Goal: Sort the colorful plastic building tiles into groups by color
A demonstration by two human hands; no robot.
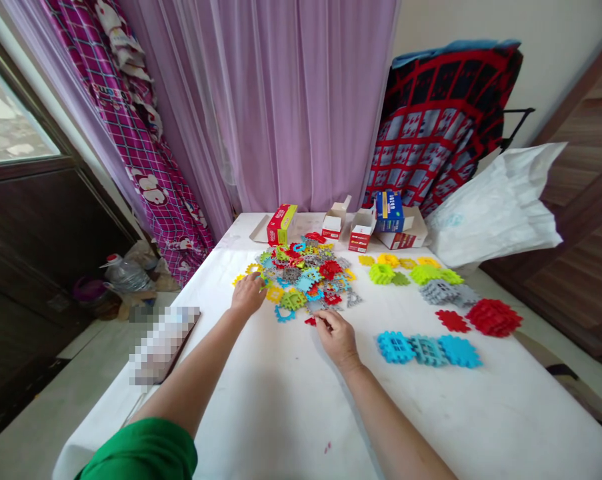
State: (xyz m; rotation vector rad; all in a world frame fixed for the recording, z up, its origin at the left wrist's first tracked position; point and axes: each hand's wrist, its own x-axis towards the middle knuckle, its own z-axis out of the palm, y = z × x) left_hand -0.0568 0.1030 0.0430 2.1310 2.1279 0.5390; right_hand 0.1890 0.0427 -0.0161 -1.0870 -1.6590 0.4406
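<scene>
A mixed heap of small plastic interlocking tiles in red, yellow, green, blue and grey lies mid-table. My left hand rests at the heap's left edge, fingers curled over a yellow tile. My right hand sits at the heap's near edge, fingers pinched on a small red tile. To the right lie sorted stacks: yellow, green, grey, red and blue.
The table has a white cloth. Small red and white cartons, a red-yellow box and a blue box stand at the back. A white plastic bag lies at the back right. A blurred object sits on the left edge.
</scene>
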